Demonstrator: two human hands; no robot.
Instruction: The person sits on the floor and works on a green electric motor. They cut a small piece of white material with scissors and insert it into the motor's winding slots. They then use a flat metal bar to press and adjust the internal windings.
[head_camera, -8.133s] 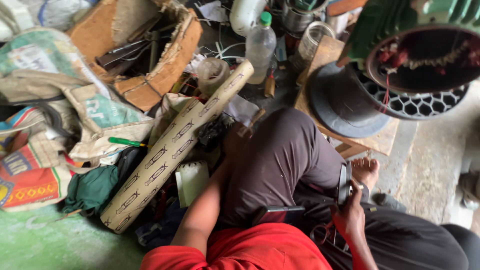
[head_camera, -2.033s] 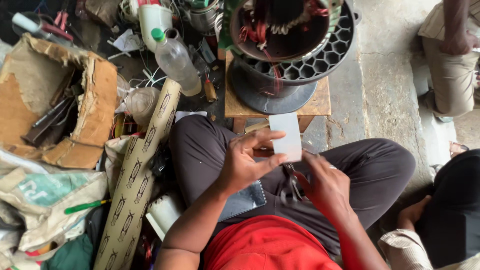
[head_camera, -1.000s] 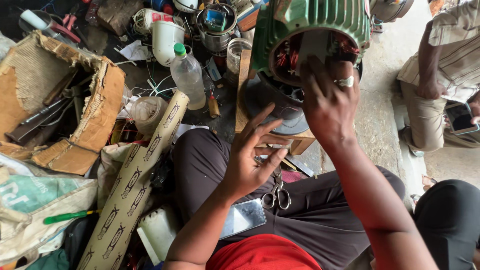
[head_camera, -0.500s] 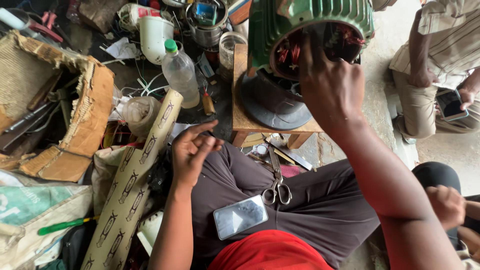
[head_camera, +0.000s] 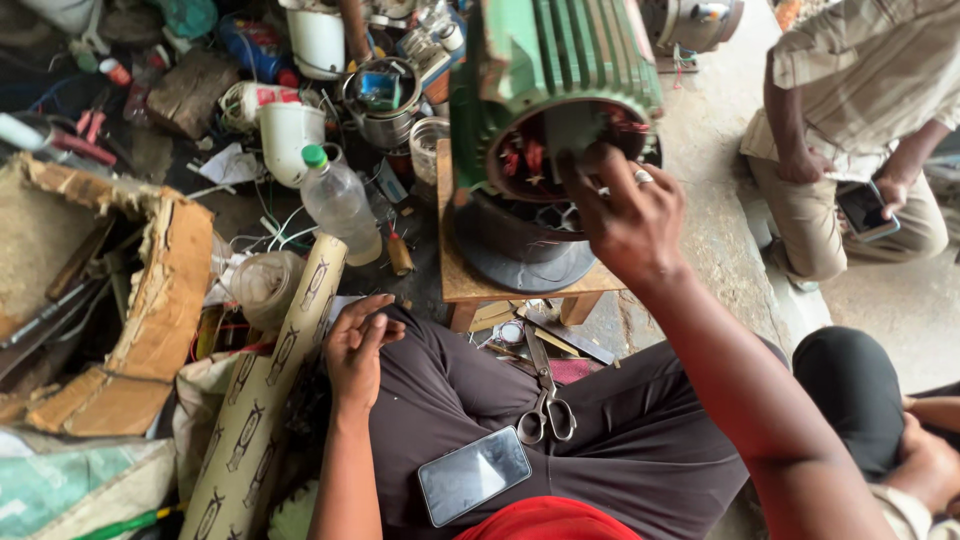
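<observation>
your right hand (head_camera: 628, 215) is raised to the open end of the green motor housing (head_camera: 555, 75), its fingers bent and pressed against the rim; whether they pinch anything there you cannot tell; the housing is ribbed along its painted side, lies tilted on a small wooden stool (head_camera: 520, 285), and shows copper windings with red sleeving inside its dark mouth; a black grilled cover (head_camera: 525, 250) sits under it on the stool; your left hand (head_camera: 360, 345) rests loosely curled and empty on your left knee, just beside a printed cardboard tube (head_camera: 275, 385); scissors (head_camera: 545, 400) and a phone (head_camera: 473, 475) lie on your lap; a clear plastic bottle (head_camera: 340, 205) with a green cap stands near the stool.
</observation>
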